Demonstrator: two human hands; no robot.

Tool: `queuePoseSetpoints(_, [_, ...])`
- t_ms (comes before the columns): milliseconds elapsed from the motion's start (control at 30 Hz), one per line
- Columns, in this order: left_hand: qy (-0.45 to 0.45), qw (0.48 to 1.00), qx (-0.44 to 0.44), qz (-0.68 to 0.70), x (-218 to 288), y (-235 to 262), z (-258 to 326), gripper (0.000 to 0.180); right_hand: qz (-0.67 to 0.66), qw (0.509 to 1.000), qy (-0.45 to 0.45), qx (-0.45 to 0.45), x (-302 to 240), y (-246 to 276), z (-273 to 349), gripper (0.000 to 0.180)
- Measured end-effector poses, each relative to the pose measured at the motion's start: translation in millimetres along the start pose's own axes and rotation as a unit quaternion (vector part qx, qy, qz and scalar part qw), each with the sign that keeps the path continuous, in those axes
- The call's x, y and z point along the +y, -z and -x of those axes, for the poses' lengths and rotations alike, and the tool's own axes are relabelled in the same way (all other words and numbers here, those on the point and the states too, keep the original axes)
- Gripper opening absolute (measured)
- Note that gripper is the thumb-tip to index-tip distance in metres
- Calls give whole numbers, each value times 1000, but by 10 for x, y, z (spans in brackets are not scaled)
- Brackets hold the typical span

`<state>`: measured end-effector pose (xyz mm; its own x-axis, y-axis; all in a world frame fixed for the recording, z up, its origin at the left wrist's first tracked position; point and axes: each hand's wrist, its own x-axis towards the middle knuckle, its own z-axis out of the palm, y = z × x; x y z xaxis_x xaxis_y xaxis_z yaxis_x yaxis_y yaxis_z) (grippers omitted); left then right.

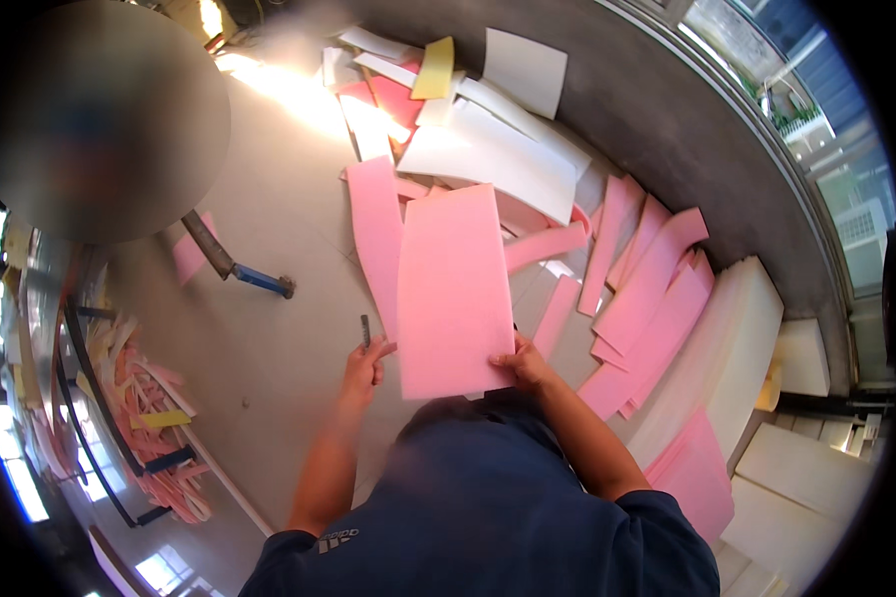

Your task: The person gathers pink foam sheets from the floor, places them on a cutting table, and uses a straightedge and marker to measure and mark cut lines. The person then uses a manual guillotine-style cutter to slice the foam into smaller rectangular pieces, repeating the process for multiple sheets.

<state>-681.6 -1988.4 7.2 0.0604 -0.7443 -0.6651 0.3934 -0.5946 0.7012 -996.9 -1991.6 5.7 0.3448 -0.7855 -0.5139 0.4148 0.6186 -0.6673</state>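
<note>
Right fingers (505,360) grasp the pink sheet (454,289) by its right edge, left fingers (377,352) a dark pen (365,329), open floor (279,378) leftward.

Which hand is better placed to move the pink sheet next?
Probably the right hand: its thumb presses the pink sheet near the lower right corner, while the left hand holds a dark pen-like tool.

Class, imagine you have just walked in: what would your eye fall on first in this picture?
The large pink sheet in the middle, gripped near its lower right corner by the right hand, probably strikes first. Next comes the glaring streak of light at the top, left of centre, then the scattered white sheets and pink strips along the grey wall.
</note>
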Motion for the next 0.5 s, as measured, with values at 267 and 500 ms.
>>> queuePoseSetpoints(267, [-95,975,110,-165,-121,619,-61,33,237,969,-65,-18,417,-555,-428,56])
queuePoseSetpoints(500, [-68,962,194,-182,-532,1160,118,36,387,908,-158,-30,340,-898,-324,48])
